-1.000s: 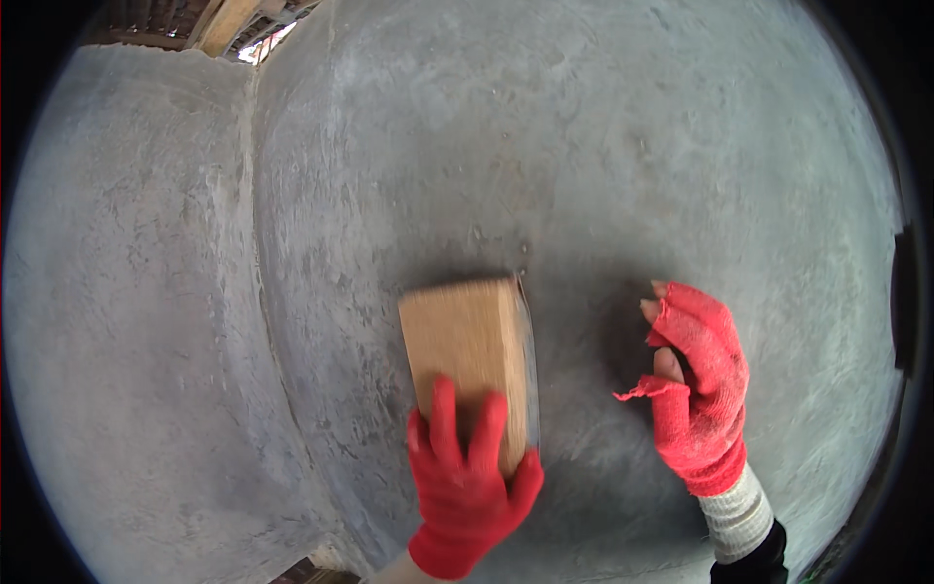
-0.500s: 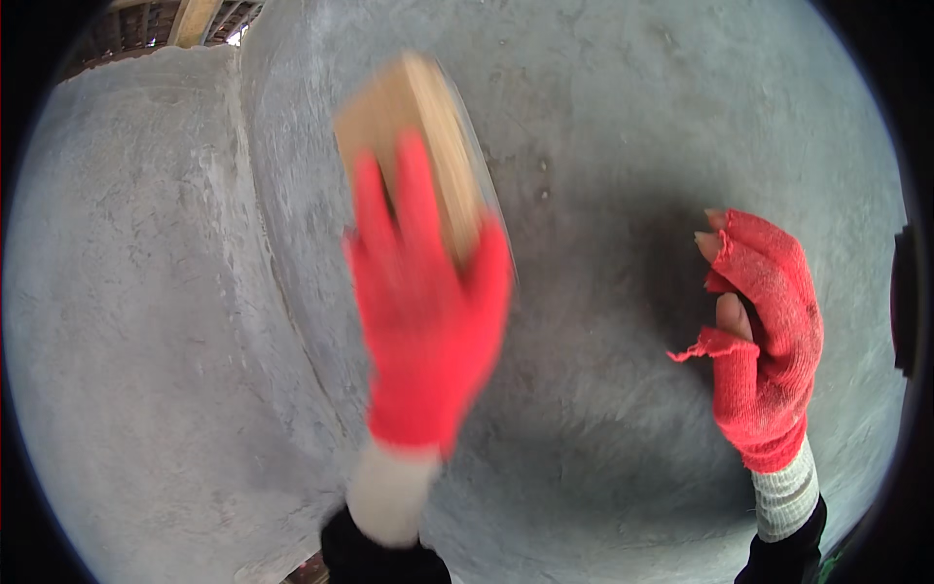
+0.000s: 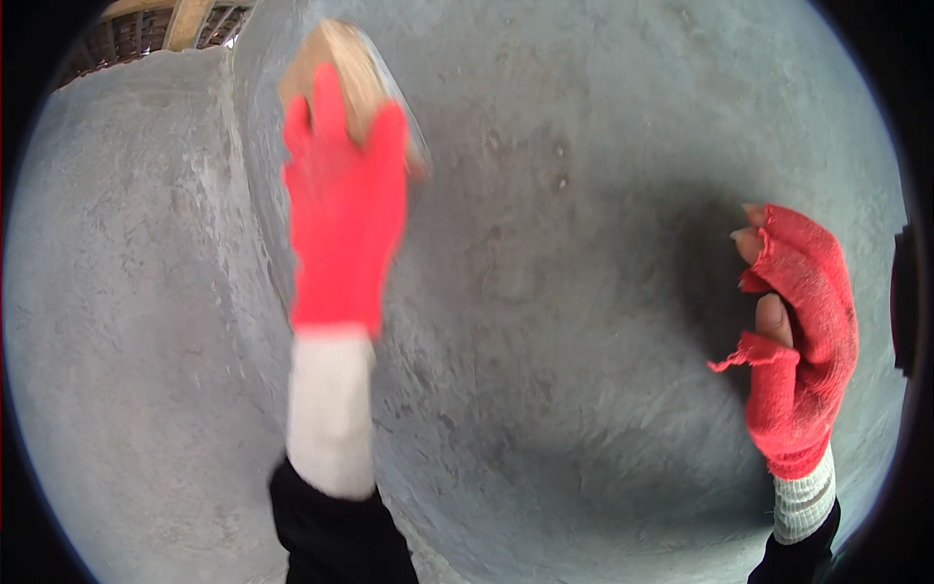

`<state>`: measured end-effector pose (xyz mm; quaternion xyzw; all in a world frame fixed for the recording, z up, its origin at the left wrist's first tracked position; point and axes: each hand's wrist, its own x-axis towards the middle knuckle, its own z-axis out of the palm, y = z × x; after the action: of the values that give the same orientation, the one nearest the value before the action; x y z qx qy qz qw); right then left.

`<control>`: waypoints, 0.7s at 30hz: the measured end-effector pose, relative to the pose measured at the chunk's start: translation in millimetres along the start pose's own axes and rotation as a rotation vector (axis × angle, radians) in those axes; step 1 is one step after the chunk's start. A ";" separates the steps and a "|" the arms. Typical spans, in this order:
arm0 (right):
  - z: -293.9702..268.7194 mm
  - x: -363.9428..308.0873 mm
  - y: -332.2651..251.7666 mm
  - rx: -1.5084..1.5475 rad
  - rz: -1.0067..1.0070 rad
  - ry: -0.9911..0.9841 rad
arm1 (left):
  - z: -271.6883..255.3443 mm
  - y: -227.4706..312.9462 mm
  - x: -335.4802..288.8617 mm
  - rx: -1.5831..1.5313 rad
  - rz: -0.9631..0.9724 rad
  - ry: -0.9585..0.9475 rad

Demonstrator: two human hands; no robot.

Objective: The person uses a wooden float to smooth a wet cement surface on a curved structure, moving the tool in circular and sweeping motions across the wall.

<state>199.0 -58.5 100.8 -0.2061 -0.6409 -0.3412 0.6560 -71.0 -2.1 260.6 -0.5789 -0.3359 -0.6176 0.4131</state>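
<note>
Starts at far left with a grey side wall (image 3: 126, 292), streaked and uneven, topped by a roof beam (image 3: 187, 24) in the upper corner. Comes next to a pale corner seam (image 3: 243, 180), running down between side wall and front wall (image 3: 545, 321).

Just right of that seam, high up, finds a wooden block (image 3: 358, 76), top leaning left, against or very near the front wall (too blurred for judging full contact). Shows a thin pale edge along the block's right side, perhaps a plate. Grips the block with the left hand (image 3: 345, 224), red-gloved, fingers set apart over the wood, thumb along the right side. Trails down into a white cuff (image 3: 331, 414) and black sleeve (image 3: 341, 535).

Looks, judging by grip and placing, like rubbing or smoothing the front wall beside the corner. Probably calls next for even pressure, a flat block and some care near the seam.

Further right, meets two small spots (image 3: 561, 182) on the front wall. Ends at far right with the right hand (image 3: 808, 331) in a torn red glove with bare fingertips: loosely curled, thumb apart from fingers, holding nothing visible. Cannot tell whether touching the wall or just off it; seems only to wait or steady.
</note>
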 end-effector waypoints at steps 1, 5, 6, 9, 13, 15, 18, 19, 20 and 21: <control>-1.2 -3.2 1.7 0.005 0.007 -0.001 | -0.8 -3.4 -39.0 -0.035 0.093 -0.006; 1.9 -1.2 -0.4 0.005 0.001 0.014 | -50.5 23.5 -185.0 0.088 0.277 -0.307; 6.2 1.9 -0.4 -0.010 -0.041 -0.010 | -47.2 18.6 -174.8 0.092 0.281 -0.297; -0.1 -0.2 -2.3 0.015 -0.035 0.001 | -33.2 5.8 -98.5 0.126 0.322 -0.096; 1.4 -1.9 -5.7 -0.019 -0.008 -0.029 | -18.0 -10.4 27.5 -0.149 -0.154 -0.063; 2.1 -4.1 -5.0 -0.031 0.043 -0.035 | -17.5 -19.2 21.1 -0.086 -0.123 -0.029; -0.3 -10.3 1.8 -0.025 0.032 -0.021 | -6.0 -31.9 -51.9 0.011 0.145 0.019; -3.8 -10.8 2.2 -0.017 0.017 -0.001 | -17.5 -24.6 -99.0 0.048 0.215 -0.029; -8.3 -9.2 0.6 -0.009 0.015 0.005 | -34.2 -15.8 -138.9 0.095 0.289 -0.073; -5.5 -5.0 -4.0 -0.011 -0.018 -0.029 | -42.4 -18.6 -158.8 0.086 0.293 -0.072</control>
<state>200.3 -64.3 94.8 -0.2086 -0.6502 -0.3476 0.6425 -108.2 -12.7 99.8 -0.6253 -0.2885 -0.5145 0.5110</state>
